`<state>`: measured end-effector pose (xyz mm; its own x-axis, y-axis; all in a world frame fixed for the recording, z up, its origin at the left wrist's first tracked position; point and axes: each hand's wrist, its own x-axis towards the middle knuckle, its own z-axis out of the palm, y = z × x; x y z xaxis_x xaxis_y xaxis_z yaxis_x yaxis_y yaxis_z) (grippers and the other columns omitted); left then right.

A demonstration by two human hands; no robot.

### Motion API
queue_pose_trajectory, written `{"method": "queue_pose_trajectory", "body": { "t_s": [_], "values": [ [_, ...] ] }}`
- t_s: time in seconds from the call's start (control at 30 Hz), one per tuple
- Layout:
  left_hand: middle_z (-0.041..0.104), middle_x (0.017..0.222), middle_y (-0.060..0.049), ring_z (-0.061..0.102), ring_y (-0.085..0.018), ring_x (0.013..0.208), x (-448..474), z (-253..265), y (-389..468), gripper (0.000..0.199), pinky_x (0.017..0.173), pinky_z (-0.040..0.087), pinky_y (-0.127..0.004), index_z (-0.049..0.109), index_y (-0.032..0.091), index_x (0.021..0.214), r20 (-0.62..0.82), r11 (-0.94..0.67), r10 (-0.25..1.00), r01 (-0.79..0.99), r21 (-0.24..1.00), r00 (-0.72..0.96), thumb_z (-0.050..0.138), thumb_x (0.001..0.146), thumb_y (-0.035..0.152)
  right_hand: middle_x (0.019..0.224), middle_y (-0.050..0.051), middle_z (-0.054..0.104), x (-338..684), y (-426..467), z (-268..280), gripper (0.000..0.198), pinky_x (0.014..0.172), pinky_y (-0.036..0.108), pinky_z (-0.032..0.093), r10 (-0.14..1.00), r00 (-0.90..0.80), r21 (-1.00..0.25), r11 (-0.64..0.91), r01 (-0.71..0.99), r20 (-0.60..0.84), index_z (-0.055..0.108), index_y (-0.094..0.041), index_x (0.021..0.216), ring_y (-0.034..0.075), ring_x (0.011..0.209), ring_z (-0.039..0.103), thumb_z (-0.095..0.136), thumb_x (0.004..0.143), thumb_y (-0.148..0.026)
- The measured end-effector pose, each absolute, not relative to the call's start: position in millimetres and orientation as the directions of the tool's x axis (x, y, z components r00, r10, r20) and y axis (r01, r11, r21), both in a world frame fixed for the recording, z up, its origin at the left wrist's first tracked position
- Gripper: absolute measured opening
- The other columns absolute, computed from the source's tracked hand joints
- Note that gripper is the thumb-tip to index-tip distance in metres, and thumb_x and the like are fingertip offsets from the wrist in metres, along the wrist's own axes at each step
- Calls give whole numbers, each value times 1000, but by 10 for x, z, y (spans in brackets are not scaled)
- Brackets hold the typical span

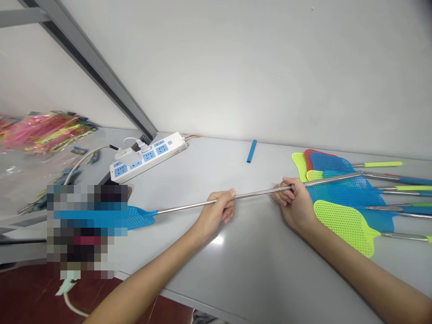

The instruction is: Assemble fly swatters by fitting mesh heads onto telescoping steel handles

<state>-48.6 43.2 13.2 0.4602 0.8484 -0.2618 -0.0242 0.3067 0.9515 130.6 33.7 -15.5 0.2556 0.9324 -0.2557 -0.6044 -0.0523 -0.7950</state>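
Note:
Both hands grip the metal rod of a long blue fly swatter (254,194), stretched across the table from left to right. My left hand (218,208) is closed round the thin part of the rod, left of centre. Farther right, my right hand (293,200) is wrapped round the rod where it thickens. The swatter's blue mesh head (141,217) points left, partly hidden by a pixelated patch. The rod's bare metal end lies over the piled swatters at right. A short blue tube (251,151) lies apart near the wall.
Several blue, yellow-green and red fly swatters (344,225) overlap at the right. A white power strip (148,157) with plugs and cables stands at the back left. Pink and yellow packets in clear plastic (50,130) lie beyond a grey metal frame (97,63). The table's front edge (189,304) runs below.

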Motion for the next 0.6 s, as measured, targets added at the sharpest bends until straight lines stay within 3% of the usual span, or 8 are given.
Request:
{"method": "queue_pose_trajectory", "body": {
  "t_s": [0.37, 0.6],
  "values": [
    [20, 38, 7, 28, -7, 38, -487, 97, 431, 42, 46, 23, -24, 22, 19, 45, -283, 340, 847, -48, 939, 450, 38, 82, 30, 34, -5, 15, 1330, 334, -186, 41, 42, 25, 25, 937, 282, -775, 19, -632, -207, 23, -18, 35, 7, 35, 23, 42, 71, -20],
    [20, 37, 7, 26, -6, 36, -492, 7, 442, 41, 43, 22, -24, 22, 18, 46, -312, 373, 847, -61, 926, 431, 34, 83, 30, 35, -4, 18, 1340, 361, -195, 43, 41, 24, 23, 926, 312, -710, 73, -700, -213, 26, -17, 36, 8, 36, 26, 40, 75, -28]
  ]
}}
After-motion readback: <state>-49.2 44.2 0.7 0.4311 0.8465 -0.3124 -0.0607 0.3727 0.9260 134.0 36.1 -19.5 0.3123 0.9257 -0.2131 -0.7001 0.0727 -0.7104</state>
